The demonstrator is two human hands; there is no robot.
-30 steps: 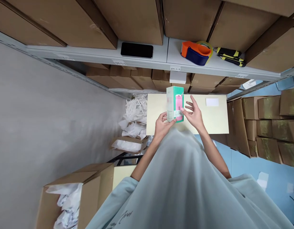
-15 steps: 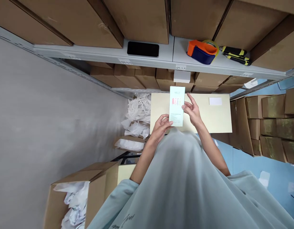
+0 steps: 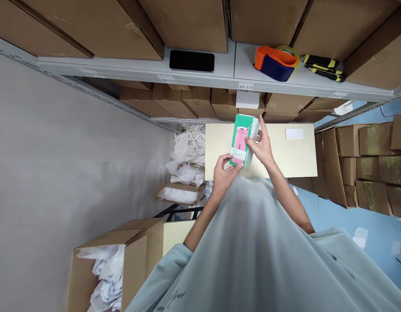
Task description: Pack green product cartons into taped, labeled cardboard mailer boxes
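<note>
1. The grey metal shelf (image 3: 226,71) runs across the top of the view — the landmark for everything below. Brown cartons stand on it and more are packed under it.
2. Below the shelf, a pale yellow board (image 3: 294,156) lies flat, with a small white label (image 3: 294,133) on it.
3. Far below the shelf at the lower left, an open cardboard box (image 3: 122,260) holds crumpled white plastic bags (image 3: 102,277); more white bags (image 3: 187,151) are heaped just under the shelf, left of the board.
4. On the shelf, towards its right, sits an orange and blue tape dispenser (image 3: 273,65), with a black and yellow utility knife (image 3: 324,69) just right of it.
5. On the shelf, left of the dispenser, a black phone (image 3: 191,60) lies flat.
6. Just below the shelf's front edge, held over the board, is a green and white product box (image 3: 243,141) with a pink bottle printed on it — tilted, its top leaning right.
7. The right hand (image 3: 260,145) grasps the box's right side, fingers curled round its upper edge.
8. The left hand (image 3: 223,171) pinches the box's lower left corner with its fingertips.
</note>
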